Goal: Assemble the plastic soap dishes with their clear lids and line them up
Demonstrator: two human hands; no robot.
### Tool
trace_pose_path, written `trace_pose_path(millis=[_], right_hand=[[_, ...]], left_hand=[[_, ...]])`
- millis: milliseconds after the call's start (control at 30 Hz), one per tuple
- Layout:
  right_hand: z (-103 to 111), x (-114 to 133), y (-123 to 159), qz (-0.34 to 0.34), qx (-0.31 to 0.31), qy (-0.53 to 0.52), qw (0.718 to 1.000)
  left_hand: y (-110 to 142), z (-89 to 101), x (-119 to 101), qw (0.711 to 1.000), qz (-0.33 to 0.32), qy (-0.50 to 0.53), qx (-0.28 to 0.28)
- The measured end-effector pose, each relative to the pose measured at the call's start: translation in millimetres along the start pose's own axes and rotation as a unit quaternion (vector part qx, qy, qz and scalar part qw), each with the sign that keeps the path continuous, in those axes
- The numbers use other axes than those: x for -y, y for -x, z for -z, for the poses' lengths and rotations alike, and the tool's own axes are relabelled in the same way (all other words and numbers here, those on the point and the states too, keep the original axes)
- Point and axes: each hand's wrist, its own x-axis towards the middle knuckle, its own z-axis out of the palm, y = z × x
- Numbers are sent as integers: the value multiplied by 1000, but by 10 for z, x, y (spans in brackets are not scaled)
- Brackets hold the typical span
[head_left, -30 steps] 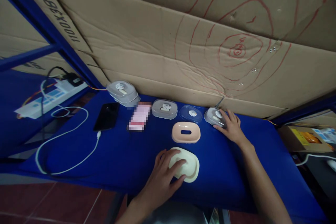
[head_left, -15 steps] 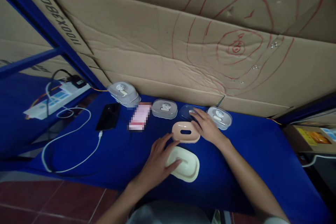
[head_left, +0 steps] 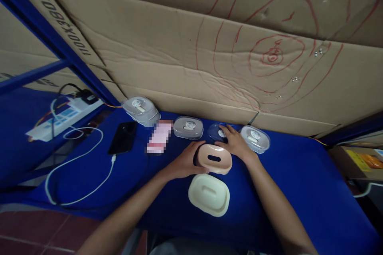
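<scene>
My left hand (head_left: 186,162) grips the left end of a pink oval soap dish (head_left: 215,159) and tilts it up off the blue table (head_left: 299,183). My right hand (head_left: 235,142) lies just behind the dish, its fingers spread over a small clear lid (head_left: 216,132). A cream oval dish (head_left: 209,194) rests on the table near me, with neither hand on it.
Clear lidded boxes sit along the cardboard wall: a stack (head_left: 140,109) at the left, one (head_left: 188,127) in the middle, one (head_left: 255,138) at the right. A black phone (head_left: 122,138) with a white cable (head_left: 74,159) and a power strip (head_left: 64,114) lie at the left.
My left hand left the cream dish and took hold of the pink dish, lifting its edge. My right hand moved from the right clear box to the small lid.
</scene>
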Motion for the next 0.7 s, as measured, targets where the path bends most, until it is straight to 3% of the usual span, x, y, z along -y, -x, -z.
trace_pose_path(millis=[100, 200, 300, 367, 467, 600, 700], right_hand=[[59, 5, -34, 13, -13, -28, 999], [211, 20, -41, 23, -44, -70, 996], [430, 33, 27, 23, -47, -184, 982], [585, 56, 109, 28, -27, -266, 963], [790, 165, 252, 50, -3, -306, 951], [927, 451, 400, 140, 74, -239, 958], [902, 626, 442, 180, 93, -203, 958]], left_hand=[[36, 5, -42, 984, 30, 173, -44], [48, -2, -120, 920, 68, 381, -59], [74, 12, -194, 874, 65, 480, -42], [102, 32, -221, 860, 49, 506, -28], [132, 51, -218, 863, 44, 501, -42], [114, 44, -182, 869, 52, 483, -99], [92, 38, -173, 867, 39, 483, -118]])
